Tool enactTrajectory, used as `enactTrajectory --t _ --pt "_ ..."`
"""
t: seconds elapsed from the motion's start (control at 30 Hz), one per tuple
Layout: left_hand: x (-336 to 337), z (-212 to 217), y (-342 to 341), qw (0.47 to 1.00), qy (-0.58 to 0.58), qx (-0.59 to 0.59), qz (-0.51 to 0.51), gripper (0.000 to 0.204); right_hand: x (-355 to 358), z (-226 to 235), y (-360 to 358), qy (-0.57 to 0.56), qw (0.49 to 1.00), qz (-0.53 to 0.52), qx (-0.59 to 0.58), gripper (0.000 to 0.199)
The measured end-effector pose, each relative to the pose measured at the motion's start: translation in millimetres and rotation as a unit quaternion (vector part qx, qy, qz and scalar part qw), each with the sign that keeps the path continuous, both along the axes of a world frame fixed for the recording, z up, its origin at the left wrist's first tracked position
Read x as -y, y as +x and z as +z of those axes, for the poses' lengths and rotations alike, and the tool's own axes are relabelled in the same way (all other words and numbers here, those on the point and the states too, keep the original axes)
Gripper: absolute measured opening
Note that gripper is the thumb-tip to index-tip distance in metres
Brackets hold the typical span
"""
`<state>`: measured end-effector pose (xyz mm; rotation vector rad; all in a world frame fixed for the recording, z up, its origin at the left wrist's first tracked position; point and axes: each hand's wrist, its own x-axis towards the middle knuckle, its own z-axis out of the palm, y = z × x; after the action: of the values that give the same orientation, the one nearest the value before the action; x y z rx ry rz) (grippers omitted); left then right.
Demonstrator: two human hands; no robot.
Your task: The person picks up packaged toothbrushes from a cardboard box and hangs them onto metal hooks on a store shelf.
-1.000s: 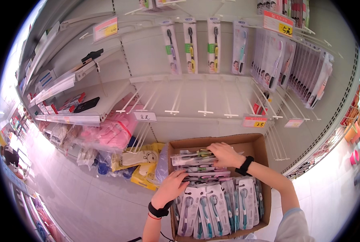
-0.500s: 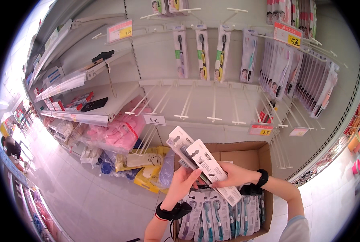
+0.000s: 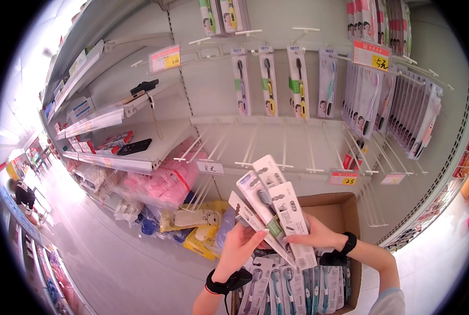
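Note:
Above an open cardboard box, both my hands hold a small fan of packaged toothbrushes. My right hand grips a white-backed toothbrush pack, its thumb across the card. My left hand is closed on the lower left of the fan, where another toothbrush pack slants toward the upper left. Between them, a pack with a clear front shows a dark brush head and a green band. A further white card pokes up behind. More packaged toothbrushes, many with teal handles, stand in the box below my hands.
Bare hooks stick out ahead, with several hanging toothbrush packs above and a dense row at right. Pink bagged goods and yellow packages lie lower left. A person is far left.
The held packs have spread from a tight pair into a wider fan, so the middle pack and a rear card now show. The shelf sits slightly lower and further right in view.

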<state>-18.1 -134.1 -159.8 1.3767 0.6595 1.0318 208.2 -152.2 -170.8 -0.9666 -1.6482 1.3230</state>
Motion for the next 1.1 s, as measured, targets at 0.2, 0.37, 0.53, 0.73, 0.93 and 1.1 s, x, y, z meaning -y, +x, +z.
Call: enactTrajectory --t 0.2,0.37,0.53,0.73,0.93,1.1 --pt "-16.2 74.9 -18.2 0.944 0.242 -0.028 0.225 0.024 21.1 24.5 19.4 0.061 0.99 -0.125 -0.034 0.065" --pt "-87.9 153.6 3.1 0.741 0.429 -0.254 0.45 0.038 41.2 37.0 31.6 0.056 0.987 -0.146 -0.04 0.066" --pt "-141.2 186.4 17.5 0.66 0.446 -0.311 0.518 0.044 60.0 42.5 29.9 0.028 0.987 -0.148 -0.058 0.068" --pt "-151.4 182.4 35.5 0.646 0.428 -0.329 0.539 0.045 76.5 44.1 46.6 0.008 0.986 -0.153 -0.07 0.067" --pt "-156.8 175.6 38.3 0.63 0.423 -0.325 0.565 0.045 86.6 43.8 53.5 -0.01 0.985 -0.154 -0.077 0.068" --pt "-177.3 175.6 46.8 0.64 0.411 -0.372 0.532 0.05 88.4 40.8 57.2 -0.006 0.986 -0.154 -0.068 0.069"
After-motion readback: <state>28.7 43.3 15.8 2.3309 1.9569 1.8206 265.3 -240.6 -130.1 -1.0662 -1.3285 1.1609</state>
